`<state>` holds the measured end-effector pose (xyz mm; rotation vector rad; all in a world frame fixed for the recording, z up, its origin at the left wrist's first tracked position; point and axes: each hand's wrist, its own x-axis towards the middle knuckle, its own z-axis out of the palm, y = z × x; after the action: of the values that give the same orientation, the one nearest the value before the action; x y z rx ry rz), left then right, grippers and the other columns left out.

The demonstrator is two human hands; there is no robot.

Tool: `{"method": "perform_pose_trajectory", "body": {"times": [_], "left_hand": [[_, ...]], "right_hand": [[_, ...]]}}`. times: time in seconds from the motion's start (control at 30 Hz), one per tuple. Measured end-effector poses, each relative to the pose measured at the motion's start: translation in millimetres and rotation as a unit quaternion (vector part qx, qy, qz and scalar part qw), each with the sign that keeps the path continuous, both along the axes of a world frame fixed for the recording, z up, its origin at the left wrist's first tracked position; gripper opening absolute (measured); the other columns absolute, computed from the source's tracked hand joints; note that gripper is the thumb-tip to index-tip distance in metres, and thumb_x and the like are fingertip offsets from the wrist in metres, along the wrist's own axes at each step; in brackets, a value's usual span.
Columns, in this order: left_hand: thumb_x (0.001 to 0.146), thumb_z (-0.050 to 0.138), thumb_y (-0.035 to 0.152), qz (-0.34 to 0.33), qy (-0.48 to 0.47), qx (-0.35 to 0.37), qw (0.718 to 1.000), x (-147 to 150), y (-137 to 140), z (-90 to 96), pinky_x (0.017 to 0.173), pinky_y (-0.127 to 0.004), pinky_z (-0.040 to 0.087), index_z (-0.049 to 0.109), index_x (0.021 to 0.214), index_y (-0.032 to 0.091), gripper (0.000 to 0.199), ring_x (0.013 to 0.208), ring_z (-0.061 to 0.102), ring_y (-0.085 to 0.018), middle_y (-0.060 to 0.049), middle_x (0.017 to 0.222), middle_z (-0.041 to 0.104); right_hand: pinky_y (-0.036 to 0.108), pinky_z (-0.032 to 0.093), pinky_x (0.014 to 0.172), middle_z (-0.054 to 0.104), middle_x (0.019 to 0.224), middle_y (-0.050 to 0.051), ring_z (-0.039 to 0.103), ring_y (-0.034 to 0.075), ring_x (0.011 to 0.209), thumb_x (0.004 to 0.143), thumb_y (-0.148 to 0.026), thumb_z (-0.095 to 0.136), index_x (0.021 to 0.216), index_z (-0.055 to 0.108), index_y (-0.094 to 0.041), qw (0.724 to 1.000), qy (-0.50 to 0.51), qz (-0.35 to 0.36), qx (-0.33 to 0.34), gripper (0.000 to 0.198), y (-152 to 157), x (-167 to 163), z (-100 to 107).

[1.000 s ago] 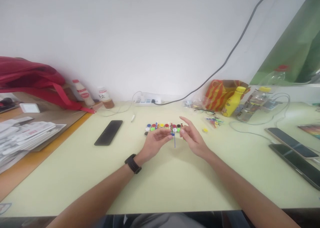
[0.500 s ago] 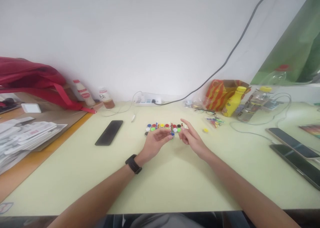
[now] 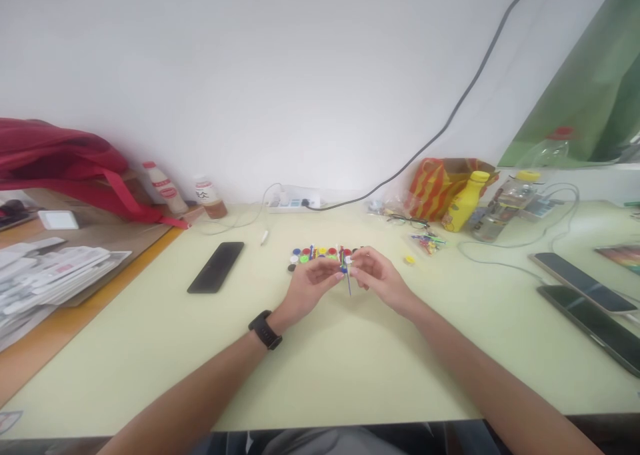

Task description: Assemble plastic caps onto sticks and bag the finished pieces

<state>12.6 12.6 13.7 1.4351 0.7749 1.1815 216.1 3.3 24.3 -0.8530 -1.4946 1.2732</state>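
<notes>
My left hand, with a black watch on its wrist, pinches a small, thin blue piece between thumb and fingers. From the other side, my right hand has its thumb and fingertips closed at the same piece. The piece points down toward me; its exact kind is too small to make out. Just beyond the hands lie rows of small round coloured discs in red, blue, green, yellow, white and black. Small upright coloured pieces stand among them, and my fingers hide part of the rows.
A yellow disc and a pile of small coloured pieces lie to the right. Glasses, a yellow bottle and a striped bag are behind. A black phone lies left; two phones lie right.
My right hand has moved left and closed its thumb and fingers by the piece at my left fingertips; its index finger was stretched out before. My left hand has stayed nearly still.
</notes>
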Motion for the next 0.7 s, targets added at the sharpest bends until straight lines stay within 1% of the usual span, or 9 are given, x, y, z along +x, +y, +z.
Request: {"method": "perform_pose_trajectory", "body": {"times": [0.23, 0.33, 0.4, 0.47, 0.53, 0.57, 0.6, 0.63, 0.7], "left_hand": [[0.079, 0.084, 0.032, -0.010, 0.009, 0.002, 1.000, -0.1, -0.1, -1.4, 0.096, -0.040, 0.059, 0.076, 0.102, 0.016, 0.030, 0.098, 0.074, -0.024, -0.011, 0.105, 0.078], [0.079, 0.084, 0.032, 0.000, 0.009, 0.001, 1.000, -0.5, 0.0, -0.2, 0.096, -0.041, 0.059, 0.076, 0.103, 0.016, 0.030, 0.100, 0.074, -0.024, -0.011, 0.107, 0.078], [0.079, 0.084, 0.032, 0.002, 0.011, 0.001, 1.000, -0.9, 0.3, -0.4, 0.097, -0.041, 0.059, 0.076, 0.104, 0.016, 0.031, 0.101, 0.074, -0.025, -0.011, 0.108, 0.078], [0.078, 0.085, 0.032, 0.002, 0.010, 0.001, 1.000, -1.1, 0.6, -1.2, 0.096, -0.042, 0.060, 0.076, 0.103, 0.016, 0.031, 0.099, 0.074, -0.025, -0.011, 0.106, 0.078], [0.078, 0.085, 0.032, 0.000, 0.007, 0.001, 1.000, -1.1, 0.4, -1.6, 0.095, -0.042, 0.060, 0.076, 0.102, 0.016, 0.030, 0.098, 0.074, -0.025, -0.011, 0.105, 0.078], [0.078, 0.085, 0.032, 0.000, 0.006, 0.002, 1.000, -1.1, 0.1, -1.5, 0.095, -0.042, 0.060, 0.076, 0.102, 0.016, 0.030, 0.098, 0.074, -0.025, -0.010, 0.104, 0.079], [0.078, 0.085, 0.031, 0.001, 0.006, 0.003, 1.000, -1.0, -0.2, -1.0, 0.094, -0.041, 0.061, 0.076, 0.102, 0.017, 0.030, 0.098, 0.074, -0.024, -0.010, 0.104, 0.079], [0.078, 0.085, 0.031, 0.003, 0.006, 0.003, 1.000, -1.0, -0.6, -0.4, 0.094, -0.040, 0.061, 0.076, 0.102, 0.017, 0.029, 0.097, 0.074, -0.024, -0.010, 0.103, 0.079], [0.078, 0.085, 0.031, 0.009, 0.006, 0.004, 1.000, -0.9, -1.0, 1.0, 0.093, -0.040, 0.061, 0.076, 0.101, 0.017, 0.029, 0.097, 0.074, -0.024, -0.009, 0.102, 0.079]], "right_hand": [[0.028, 0.047, 0.061, 0.060, 0.083, 0.001, 0.054, 0.014, 0.067, 0.092, -0.048, 0.066, 0.113, 0.061, -0.023, 0.999, -0.025, 0.017, 0.027, 0.032, -1.5, -0.9, -1.7], [0.029, 0.048, 0.065, 0.058, 0.084, 0.001, 0.056, 0.016, 0.071, 0.096, -0.047, 0.061, 0.130, 0.055, -0.026, 0.995, -0.051, -0.030, 0.077, 0.041, -4.3, 1.5, 2.7], [0.030, 0.048, 0.066, 0.058, 0.087, 0.001, 0.056, 0.017, 0.073, 0.096, -0.048, 0.060, 0.144, 0.045, -0.028, 0.990, -0.068, -0.064, 0.106, 0.053, -5.9, 2.7, 3.9], [0.030, 0.048, 0.066, 0.059, 0.091, 0.001, 0.053, 0.016, 0.070, 0.096, -0.049, 0.059, 0.150, 0.038, -0.030, 0.988, -0.064, -0.084, 0.111, 0.061, -6.7, 3.1, 3.0], [0.030, 0.046, 0.064, 0.059, 0.086, 0.001, 0.051, 0.015, 0.066, 0.098, -0.053, 0.053, 0.134, 0.056, -0.027, 0.991, -0.060, -0.077, 0.096, 0.045, -6.2, 3.2, 0.9], [0.030, 0.044, 0.062, 0.058, 0.078, 0.001, 0.050, 0.015, 0.063, 0.100, -0.056, 0.048, 0.113, 0.067, -0.023, 0.993, -0.070, -0.057, 0.082, 0.040, -5.4, 3.4, -0.2], [0.030, 0.042, 0.061, 0.055, 0.068, 0.001, 0.048, 0.015, 0.059, 0.102, -0.058, 0.042, 0.086, 0.069, -0.020, 0.994, -0.085, -0.034, 0.066, 0.049, -4.5, 3.6, -1.1], [0.030, 0.040, 0.059, 0.049, 0.058, 0.001, 0.046, 0.015, 0.056, 0.102, -0.060, 0.037, 0.064, 0.062, -0.020, 0.994, -0.101, -0.015, 0.050, 0.061, -3.5, 3.8, -1.6], [0.030, 0.035, 0.055, 0.039, 0.048, -0.001, 0.039, 0.013, 0.050, 0.101, -0.064, 0.037, 0.048, 0.046, -0.020, 0.993, -0.111, -0.003, 0.027, 0.069, -1.6, 3.7, -1.3]]}}
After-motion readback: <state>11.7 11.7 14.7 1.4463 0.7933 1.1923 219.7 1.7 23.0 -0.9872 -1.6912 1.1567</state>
